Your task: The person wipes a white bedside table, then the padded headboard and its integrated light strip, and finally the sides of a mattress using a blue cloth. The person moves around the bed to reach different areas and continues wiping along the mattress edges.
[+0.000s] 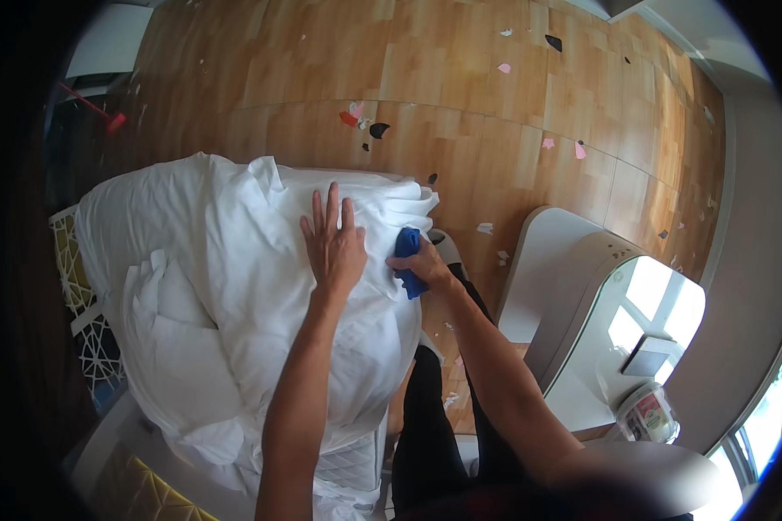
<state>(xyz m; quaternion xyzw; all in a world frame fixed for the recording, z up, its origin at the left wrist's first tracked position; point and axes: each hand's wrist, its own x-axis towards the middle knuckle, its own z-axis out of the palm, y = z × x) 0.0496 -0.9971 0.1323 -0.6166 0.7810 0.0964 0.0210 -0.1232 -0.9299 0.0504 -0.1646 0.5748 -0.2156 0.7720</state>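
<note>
White bedding lies rumpled over a bed whose quilted mattress shows at the lower edge. My left hand rests palm down on the bedding, fingers spread, with nothing held. To its right, my right hand grips a folded blue cloth at the bedding's right edge. The cloth's underside is hidden.
A white bedside table with a glass top stands at the right, bearing a tablet-like object and a clear plastic tub. Paper scraps and dark pieces litter the wood floor. A yellow tufted headboard is at lower left.
</note>
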